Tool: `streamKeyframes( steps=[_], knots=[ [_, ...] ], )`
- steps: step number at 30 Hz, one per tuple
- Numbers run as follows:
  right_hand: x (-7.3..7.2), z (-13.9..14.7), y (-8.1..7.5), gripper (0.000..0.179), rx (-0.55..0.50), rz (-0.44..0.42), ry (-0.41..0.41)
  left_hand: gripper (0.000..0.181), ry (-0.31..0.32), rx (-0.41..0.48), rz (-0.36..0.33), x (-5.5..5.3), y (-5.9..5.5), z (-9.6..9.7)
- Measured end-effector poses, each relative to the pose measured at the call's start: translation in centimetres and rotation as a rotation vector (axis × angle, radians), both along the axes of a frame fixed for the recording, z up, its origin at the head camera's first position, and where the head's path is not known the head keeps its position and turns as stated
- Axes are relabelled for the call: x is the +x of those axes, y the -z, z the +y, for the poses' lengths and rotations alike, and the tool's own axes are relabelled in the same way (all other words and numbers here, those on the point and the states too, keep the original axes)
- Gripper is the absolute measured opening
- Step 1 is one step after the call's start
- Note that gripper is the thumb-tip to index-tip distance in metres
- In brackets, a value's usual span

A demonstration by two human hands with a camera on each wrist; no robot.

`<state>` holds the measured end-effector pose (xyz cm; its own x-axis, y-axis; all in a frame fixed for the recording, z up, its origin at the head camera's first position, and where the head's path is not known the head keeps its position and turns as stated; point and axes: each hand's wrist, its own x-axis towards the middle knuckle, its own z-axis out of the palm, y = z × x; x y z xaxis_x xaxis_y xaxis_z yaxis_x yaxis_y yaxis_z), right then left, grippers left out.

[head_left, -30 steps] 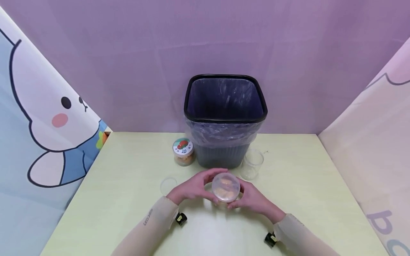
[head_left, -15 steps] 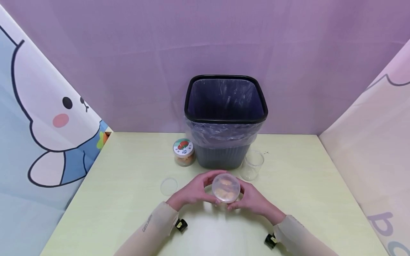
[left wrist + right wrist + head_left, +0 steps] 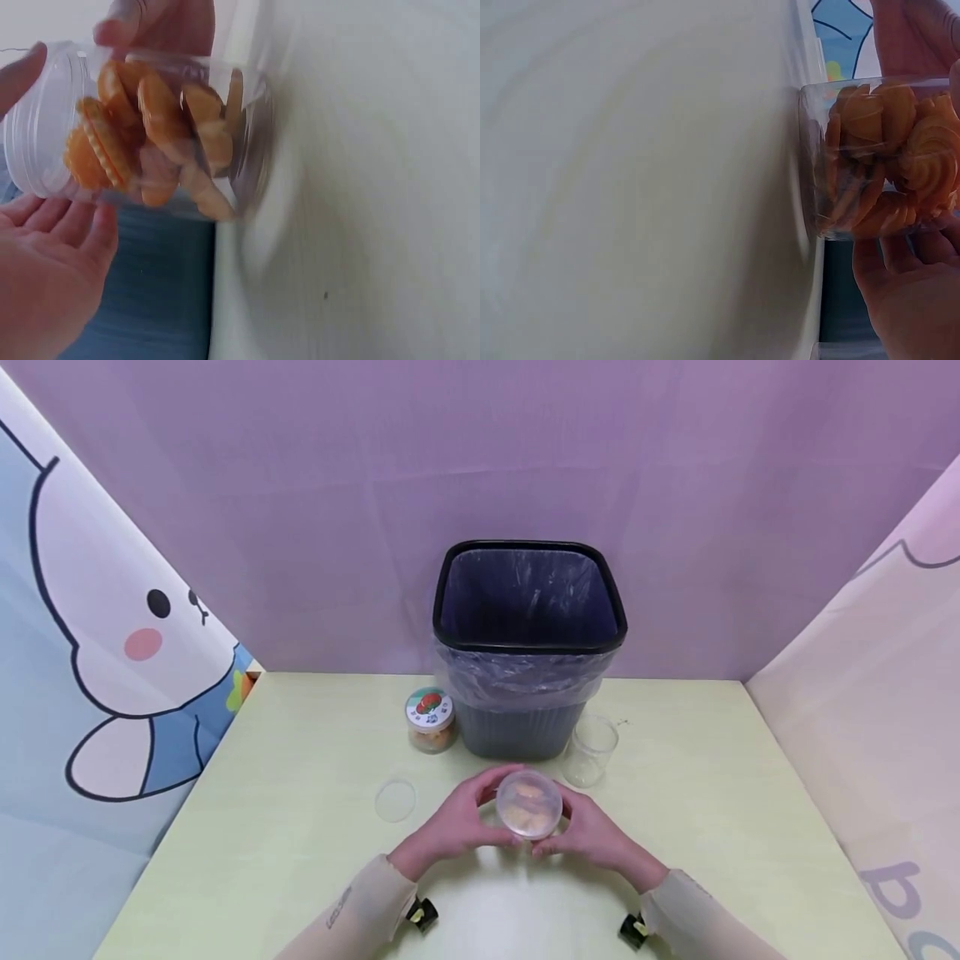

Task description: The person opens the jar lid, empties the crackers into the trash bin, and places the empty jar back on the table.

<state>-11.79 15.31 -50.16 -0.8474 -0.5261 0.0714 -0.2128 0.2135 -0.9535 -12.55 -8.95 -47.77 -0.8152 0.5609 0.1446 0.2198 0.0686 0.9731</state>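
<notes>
Gripped from both sides, a clear jar (image 3: 528, 805) of orange-brown biscuits (image 3: 161, 127) sits just below the centre of the head view, its frosted top facing up. Left hand (image 3: 457, 822) and right hand (image 3: 592, 832) mirror each other around it: fingers curve along the far side, thumbs lie along the near side, and the two thumb tips nearly meet at the front. Both forearms come in from the bottom edge, one slanting up from lower left, the other from lower right, their pale sleeves (image 3: 360, 906) ending at the wrists. In the wrist views the jar lies sideways across the frame, its base close to the pale table (image 3: 300, 860); whether it touches, I cannot tell. Above the hands stands a lined bin (image 3: 525, 731), with a lidded jar (image 3: 431, 720) on its left and a clear cup (image 3: 590, 752) on its right.
</notes>
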Motion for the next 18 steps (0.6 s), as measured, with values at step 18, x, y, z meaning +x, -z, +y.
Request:
streamKeyframes(
  steps=[18],
  knots=[
    [0.1, -0.1, 0.2, 0.093, -0.007, 0.013, 0.004, 0.085, -0.149, -0.012, 0.047, 1.9, -0.1, 0.9]
  ],
)
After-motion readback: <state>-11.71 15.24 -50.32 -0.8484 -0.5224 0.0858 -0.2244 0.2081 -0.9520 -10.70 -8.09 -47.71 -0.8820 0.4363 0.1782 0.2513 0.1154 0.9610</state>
